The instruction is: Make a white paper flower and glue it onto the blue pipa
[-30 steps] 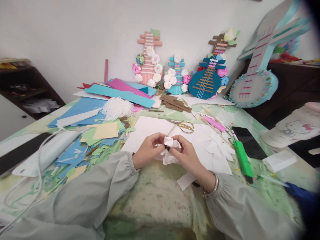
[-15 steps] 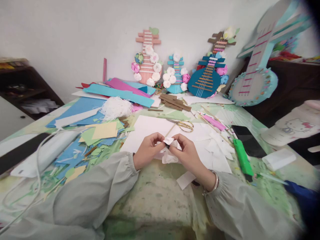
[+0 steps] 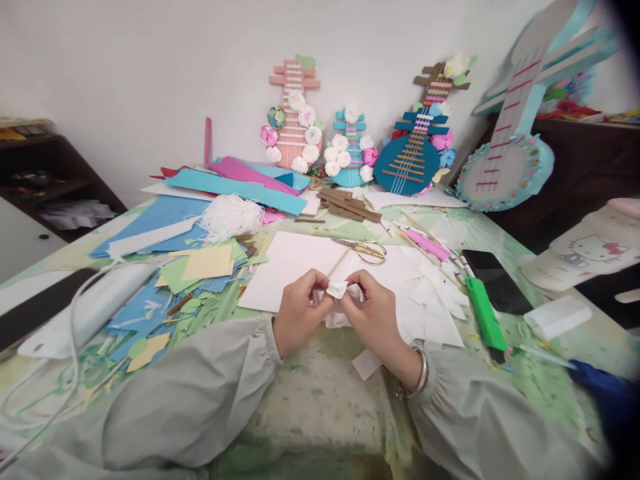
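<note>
My left hand point(image 3: 304, 310) and my right hand point(image 3: 371, 310) meet over the near edge of a white paper sheet point(image 3: 280, 267). Between their fingertips they pinch a white paper flower point(image 3: 337, 289) with curled petals, its lower part partly hidden by the fingers. A thin wooden stick point(image 3: 338, 264) slants up and away just behind the flower. Gold-handled scissors point(image 3: 369, 251) lie on the sheet beyond my right hand. White paper pieces point(image 3: 434, 290) are spread to the right, and a small white paper square point(image 3: 367, 365) lies below my right wrist.
Coloured paper scraps point(image 3: 207, 262) and a white string bundle point(image 3: 233, 217) lie left. A green glue gun or cutter-like tool point(image 3: 485, 317), a black phone point(image 3: 496, 281) and a white bottle point(image 3: 585, 247) are right. Flower-decorated paper lutes point(image 3: 409, 163) lean against the wall.
Both hands have turned slightly and drawn closer around the flower. The top petal now faces me more, and the dark spot between the fingers is out of sight. The stick shows more.
</note>
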### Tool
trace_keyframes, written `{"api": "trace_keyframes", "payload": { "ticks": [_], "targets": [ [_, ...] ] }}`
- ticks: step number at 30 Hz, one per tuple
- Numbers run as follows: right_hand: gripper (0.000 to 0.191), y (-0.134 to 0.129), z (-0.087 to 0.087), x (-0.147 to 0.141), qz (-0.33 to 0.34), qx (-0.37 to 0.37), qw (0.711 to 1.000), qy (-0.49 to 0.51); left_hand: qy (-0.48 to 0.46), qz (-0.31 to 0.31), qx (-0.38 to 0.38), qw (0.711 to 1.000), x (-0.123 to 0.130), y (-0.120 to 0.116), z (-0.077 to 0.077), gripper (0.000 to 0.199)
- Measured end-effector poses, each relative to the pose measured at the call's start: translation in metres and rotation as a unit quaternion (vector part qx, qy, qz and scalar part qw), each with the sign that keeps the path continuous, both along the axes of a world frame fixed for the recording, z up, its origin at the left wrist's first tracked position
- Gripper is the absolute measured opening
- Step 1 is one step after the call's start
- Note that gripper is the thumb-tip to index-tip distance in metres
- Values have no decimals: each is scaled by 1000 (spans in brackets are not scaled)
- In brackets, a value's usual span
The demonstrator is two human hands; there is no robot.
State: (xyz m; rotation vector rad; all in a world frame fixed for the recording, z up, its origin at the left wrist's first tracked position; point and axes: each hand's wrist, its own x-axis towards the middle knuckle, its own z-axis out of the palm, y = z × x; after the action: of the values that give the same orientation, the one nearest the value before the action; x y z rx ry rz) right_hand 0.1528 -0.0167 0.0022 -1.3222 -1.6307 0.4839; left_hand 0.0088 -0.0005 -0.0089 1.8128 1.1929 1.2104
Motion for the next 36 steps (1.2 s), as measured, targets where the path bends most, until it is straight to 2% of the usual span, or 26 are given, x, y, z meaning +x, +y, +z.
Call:
{"api": "trace_keyframes", "payload": {
  "ticks": [4, 7, 10, 15, 17, 21, 25, 27, 30, 33, 36],
  "targets": [
    [5, 3, -1, 4, 16, 33, 999, -32, -72, -57, -28, 995, -2, 3, 1, 13],
    [8, 4, -4, 6, 19, 73, 996, -56, -75, -75, -40, 994, -3, 7, 0, 17],
    [11, 4, -7, 6, 29, 123, 988, -90, -64, -79, -53, 993, -3, 9, -1, 21],
    [13, 0, -10, 1, 49, 173, 973, -143, -67, -49, -41, 996, -1, 5, 1, 4],
    [15, 0, -10, 1, 44, 161, 979, -117, -71, -31, -17, 997, -2, 3, 2, 6],
    [40, 3, -7, 4, 52, 67, 996, 12, -86, -28, 16, 996, -5, 1, 3, 4],
    [37, 6, -6, 9, 107, 35, 988, 103, -88, -36, 42, 995, -6, 2, 2, 9],
    [35, 6, -5, 11, 117, 39, 987, 104, -95, -51, 51, 993, -6, 2, 1, 13],
    [34, 5, -4, 12, 103, 59, 992, 52, -114, -89, 55, 988, -4, 3, -1, 21],
    [33, 1, -3, 12, 94, 86, 992, -4, -126, -72, 42, 989, -3, 4, 0, 30],
    [34, -2, 1, 12, 105, 94, 990, -18, -104, -59, 32, 992, -4, 6, 5, 30]
  ]
}}
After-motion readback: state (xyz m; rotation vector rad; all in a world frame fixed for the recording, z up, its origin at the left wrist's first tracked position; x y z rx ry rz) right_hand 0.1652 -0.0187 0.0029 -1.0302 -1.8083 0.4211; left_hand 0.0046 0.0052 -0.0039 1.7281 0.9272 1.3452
